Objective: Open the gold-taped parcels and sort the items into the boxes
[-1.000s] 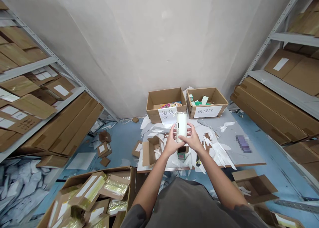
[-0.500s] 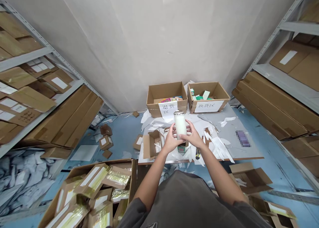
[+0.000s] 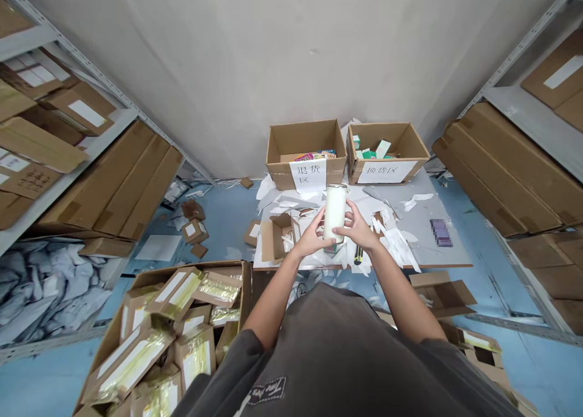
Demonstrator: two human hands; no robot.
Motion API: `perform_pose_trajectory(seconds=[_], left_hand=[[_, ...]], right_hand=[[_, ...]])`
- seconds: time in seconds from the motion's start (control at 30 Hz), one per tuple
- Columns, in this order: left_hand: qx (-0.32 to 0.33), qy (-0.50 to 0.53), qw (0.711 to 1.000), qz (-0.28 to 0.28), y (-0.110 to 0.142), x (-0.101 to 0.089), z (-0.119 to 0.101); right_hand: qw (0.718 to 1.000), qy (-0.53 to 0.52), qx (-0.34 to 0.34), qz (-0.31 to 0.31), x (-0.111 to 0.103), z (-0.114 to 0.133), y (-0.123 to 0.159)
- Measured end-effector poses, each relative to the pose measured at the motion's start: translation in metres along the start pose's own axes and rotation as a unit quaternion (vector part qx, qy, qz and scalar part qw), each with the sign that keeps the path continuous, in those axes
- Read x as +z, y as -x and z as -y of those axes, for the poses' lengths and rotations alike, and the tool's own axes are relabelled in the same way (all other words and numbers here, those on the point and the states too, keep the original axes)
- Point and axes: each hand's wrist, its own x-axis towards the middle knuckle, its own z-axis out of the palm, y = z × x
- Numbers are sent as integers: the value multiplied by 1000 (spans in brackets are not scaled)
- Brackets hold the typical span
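Observation:
Both of my hands hold a white cylindrical bottle [image 3: 336,209] with a silvery top, slightly tilted above the front of the table [image 3: 421,220]. My left hand [image 3: 310,238] is wrapped round its lower left side. On the other side, my right hand [image 3: 361,230] has its thumb across the front and its fingers behind. Part of a small green box shows under the bottle, mostly hidden. A yellow-and-black utility knife [image 3: 358,255] lies by my right wrist, and a small opened carton [image 3: 272,240] stands left of my left hand.
Two labelled cardboard boxes stand at the back, the left box [image 3: 279,173] with colourful packets, the right box [image 3: 412,173] with green-and-white ones. Paper scraps [image 3: 401,247] litter the table. A large carton [image 3: 246,295] of taped parcels sits lower left. Loaded shelves flank both sides.
My view has tipped, so the table and boxes sit higher in the picture. The bottle, still in both hands, now leans slightly and hides more of the green box beneath.

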Motion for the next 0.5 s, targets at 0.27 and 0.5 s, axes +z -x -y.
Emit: perform_pose_trajectory(seconds=[0.27,0.5], left_hand=[[-16,-101,994,-33,-29,-23,4],[75,-252,960,99,-88,-22,-3]], right_hand=[[992,113,-10,-63,-1,-37,1],[978,185,-43,-85,-2,-96,-8]])
